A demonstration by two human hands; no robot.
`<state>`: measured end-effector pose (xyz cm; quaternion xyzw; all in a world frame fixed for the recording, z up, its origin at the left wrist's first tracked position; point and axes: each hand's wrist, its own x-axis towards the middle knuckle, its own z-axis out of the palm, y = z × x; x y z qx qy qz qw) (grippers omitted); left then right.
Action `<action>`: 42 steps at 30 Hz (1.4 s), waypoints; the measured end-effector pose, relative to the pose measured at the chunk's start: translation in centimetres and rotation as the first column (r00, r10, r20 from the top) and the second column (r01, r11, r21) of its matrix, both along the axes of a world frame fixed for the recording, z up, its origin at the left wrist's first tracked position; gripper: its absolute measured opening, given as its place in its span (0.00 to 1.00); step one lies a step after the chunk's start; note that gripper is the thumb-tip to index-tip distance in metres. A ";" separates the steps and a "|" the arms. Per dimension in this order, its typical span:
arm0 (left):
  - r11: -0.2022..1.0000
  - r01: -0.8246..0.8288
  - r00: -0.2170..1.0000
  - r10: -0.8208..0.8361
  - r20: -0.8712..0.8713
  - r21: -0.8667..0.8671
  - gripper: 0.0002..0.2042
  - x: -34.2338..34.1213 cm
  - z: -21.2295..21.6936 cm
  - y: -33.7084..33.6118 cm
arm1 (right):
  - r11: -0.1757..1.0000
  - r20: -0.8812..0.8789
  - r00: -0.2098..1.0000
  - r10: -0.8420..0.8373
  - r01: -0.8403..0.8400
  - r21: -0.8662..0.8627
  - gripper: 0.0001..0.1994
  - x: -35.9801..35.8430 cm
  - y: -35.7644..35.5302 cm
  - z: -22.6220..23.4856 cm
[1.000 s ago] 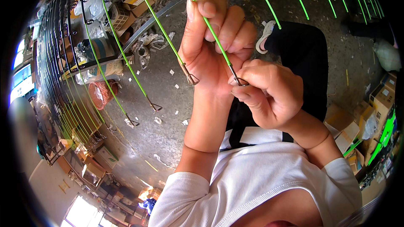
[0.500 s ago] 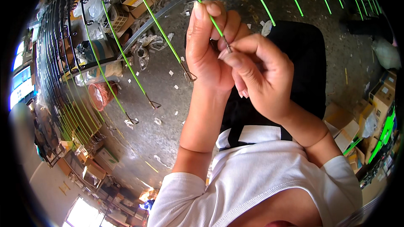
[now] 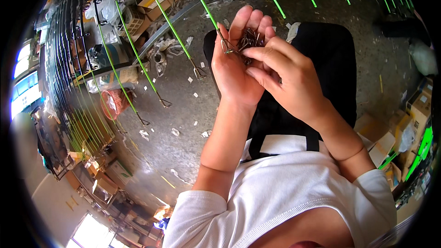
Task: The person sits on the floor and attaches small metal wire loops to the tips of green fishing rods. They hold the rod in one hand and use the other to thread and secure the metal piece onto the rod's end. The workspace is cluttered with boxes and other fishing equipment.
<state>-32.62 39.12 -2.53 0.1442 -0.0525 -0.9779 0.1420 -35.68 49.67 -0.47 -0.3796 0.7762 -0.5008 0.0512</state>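
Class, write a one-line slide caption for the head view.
Right hand picks from small metal clips cupped in left hand.

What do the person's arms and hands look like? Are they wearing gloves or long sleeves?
No gloves: both the left hand and the right hand are bare, with no rings, watch or bracelets that show. The forearms are bare too. The only clothing on the arms is the short sleeves of a white ribbed top, which end near the elbows. A black apron covers the lap.
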 end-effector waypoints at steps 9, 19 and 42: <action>0.993 0.089 0.992 -0.081 0.091 -0.083 0.16 0.9 -0.5 1.8 | 0.991 -0.180 0.982 -0.059 0.080 0.111 0.06 0.0 0.7 -0.4; 0.991 0.114 0.993 -0.116 0.030 0.070 0.11 0.6 -0.5 1.7 | 0.988 -0.085 0.996 -0.031 0.018 -0.150 0.08 -0.6 1.1 0.0; 0.982 0.174 0.945 -0.186 -0.270 -0.070 0.12 -5.3 2.6 -0.1 | 0.818 0.208 0.978 0.002 0.118 -0.563 0.11 -2.2 0.4 0.4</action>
